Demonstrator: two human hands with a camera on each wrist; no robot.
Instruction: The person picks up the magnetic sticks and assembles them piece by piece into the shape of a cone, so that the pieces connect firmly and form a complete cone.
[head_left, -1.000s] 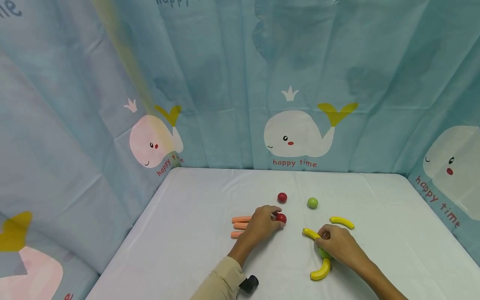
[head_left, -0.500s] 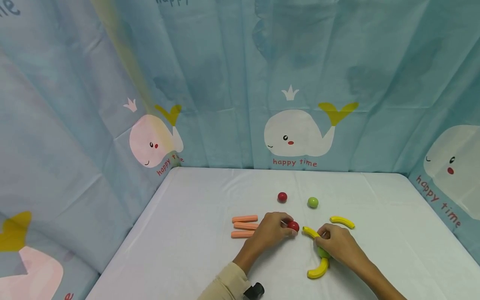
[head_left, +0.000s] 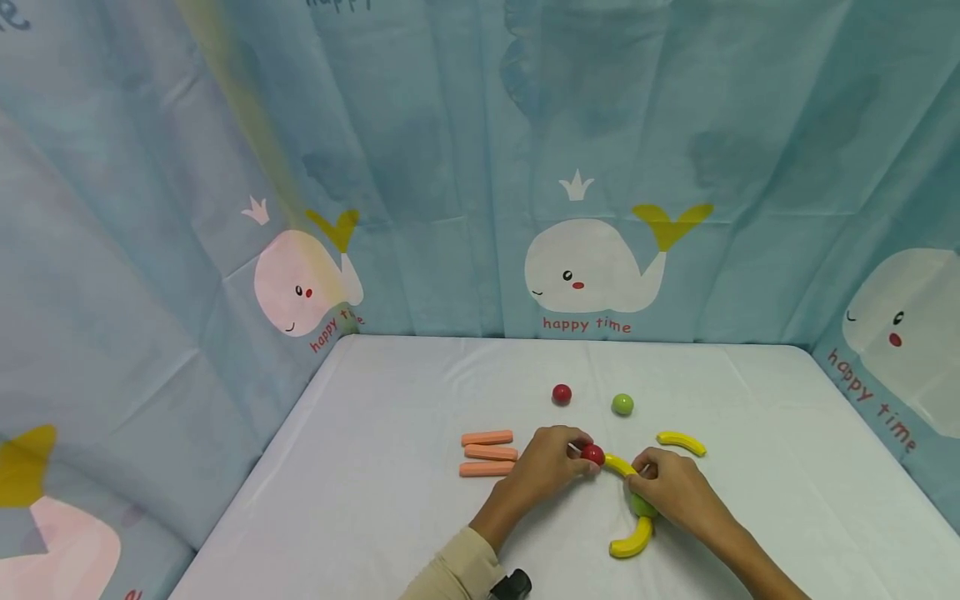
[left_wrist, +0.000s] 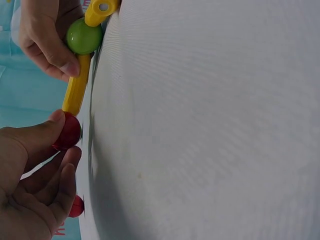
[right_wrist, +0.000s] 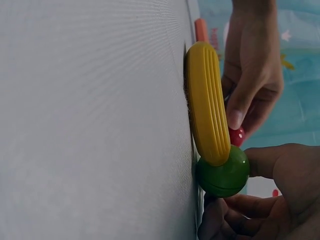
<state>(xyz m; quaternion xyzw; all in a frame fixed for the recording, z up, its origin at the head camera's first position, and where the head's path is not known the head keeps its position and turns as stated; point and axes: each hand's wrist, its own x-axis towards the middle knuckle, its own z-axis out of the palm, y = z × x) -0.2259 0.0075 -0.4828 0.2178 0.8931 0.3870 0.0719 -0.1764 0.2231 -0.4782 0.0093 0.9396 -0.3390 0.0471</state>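
Observation:
My left hand (head_left: 551, 460) pinches a red ball (head_left: 593, 454) between thumb and fingers. The ball touches the far end of a yellow curved rod (head_left: 618, 466). My right hand (head_left: 678, 487) pinches that rod close to a green ball (head_left: 642, 506), which the hand partly hides in the head view. A second yellow curved rod (head_left: 632, 540) joins the green ball on its near side. In the left wrist view, the red ball (left_wrist: 68, 132), the rod (left_wrist: 76, 92) and the green ball (left_wrist: 84, 36) form a chain.
Orange straight rods (head_left: 487, 452) lie side by side left of my left hand. Farther back sit another red ball (head_left: 562, 395) and a green ball (head_left: 622, 404). A loose yellow curved rod (head_left: 681, 443) lies beyond my right hand. Printed cloth (head_left: 450, 167) surrounds the white table (head_left: 360, 467).
My left hand has moved right and slightly nearer with the red ball, which now meets the yellow rod's end. The rods and green ball at my right hand have shifted slightly left.

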